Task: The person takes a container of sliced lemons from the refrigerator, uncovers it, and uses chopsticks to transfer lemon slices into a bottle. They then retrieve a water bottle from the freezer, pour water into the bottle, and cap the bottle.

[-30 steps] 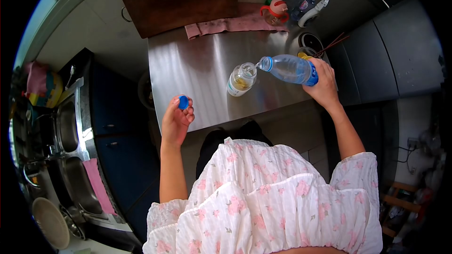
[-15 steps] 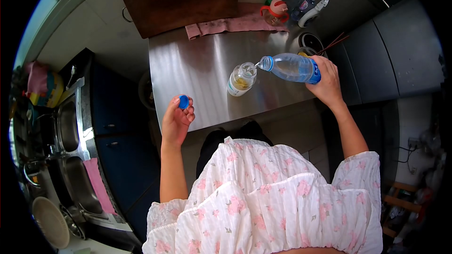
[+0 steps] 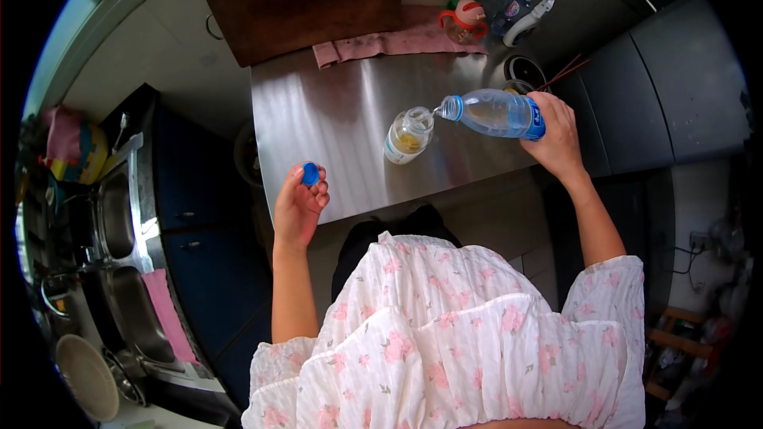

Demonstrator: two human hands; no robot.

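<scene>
My right hand (image 3: 556, 137) is wrapped round the base of a clear plastic water bottle (image 3: 489, 114) with a blue label. The bottle is tipped nearly level, its mouth pointing left, and water runs from it into an uncapped glass jar (image 3: 407, 137). Something yellowish lies in the jar, which stands on the steel table (image 3: 334, 127) close to its front edge. Off to the left, my left hand (image 3: 300, 210) pinches a blue bottle cap (image 3: 310, 173) between thumb and fingers, apart from the jar.
A brown board (image 3: 306, 0) leans on the wall behind a folded pink cloth (image 3: 381, 44). At the back right stand a red-handled cup (image 3: 465, 22), a spray bottle (image 3: 528, 22) and other bottles. Sinks (image 3: 131, 302) are on the left, a grey cabinet (image 3: 683, 79) on the right.
My right hand and the water bottle have shifted slightly to the right, with water still pouring into the jar. My left hand stays nearly in place with the cap.
</scene>
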